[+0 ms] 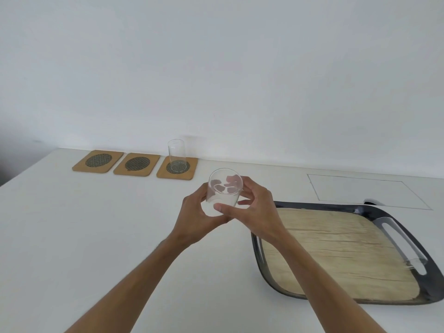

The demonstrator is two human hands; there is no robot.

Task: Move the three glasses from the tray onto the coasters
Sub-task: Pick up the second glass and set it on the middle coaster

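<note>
Both hands hold one clear glass (224,188) above the white table, left of the tray. My left hand (199,216) wraps its left side and base, and my right hand (255,212) grips its right side. Three cork coasters lie in a row at the table's back edge: the left coaster (98,161), the middle coaster (137,164) and the right coaster (168,174). A second clear glass (177,151) stands upright on the right coaster. The dark tray (408,229) with a wood-grain floor sits at the right. A third glass (415,262) lies near its right handle, only faintly visible.
A white wall rises directly behind the coasters. A thin rectangular outline (367,193) is set into the table top behind the tray. The table's left edge (24,169) runs diagonally near the left coaster.
</note>
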